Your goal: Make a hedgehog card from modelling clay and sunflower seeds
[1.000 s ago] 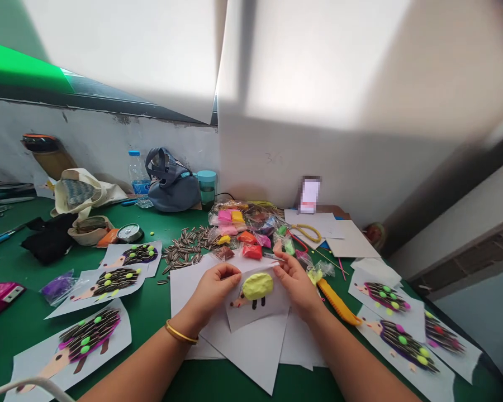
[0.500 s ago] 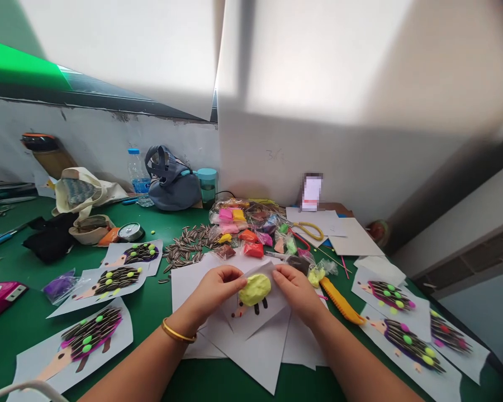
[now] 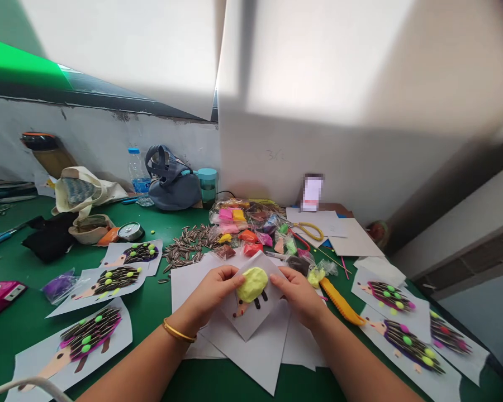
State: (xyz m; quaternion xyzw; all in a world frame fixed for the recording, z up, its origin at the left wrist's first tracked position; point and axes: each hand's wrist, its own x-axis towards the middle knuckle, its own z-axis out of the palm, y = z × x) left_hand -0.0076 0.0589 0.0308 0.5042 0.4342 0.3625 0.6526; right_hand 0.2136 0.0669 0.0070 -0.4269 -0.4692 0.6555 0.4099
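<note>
Between my hands is a small white paper card (image 3: 248,330), raised over a stack of white sheets (image 3: 264,363). On the card is a clay hedgehog (image 3: 252,286) with a flattened yellow-green body, a peach face and two short black legs. My left hand (image 3: 218,290) pinches the card's left edge between thumb and fingers, a gold bangle (image 3: 179,331) round its wrist. On the other side, my right hand (image 3: 297,291) grips the right edge, its thumb close to the clay body. The fingertips behind the card are hidden.
Sunflower seeds (image 3: 185,248) lie in a heap beyond my left hand, beside bagged coloured clay (image 3: 251,234). Finished seed hedgehogs on paper lie at left (image 3: 88,340) and right (image 3: 411,340). Yellow-handled scissors (image 3: 310,230) and a yellow ridged tool (image 3: 341,301) are at the right.
The card has been turned and tilted, so that one corner now points up and another toward me. Both hands keep hold of it and have moved only slightly.
</note>
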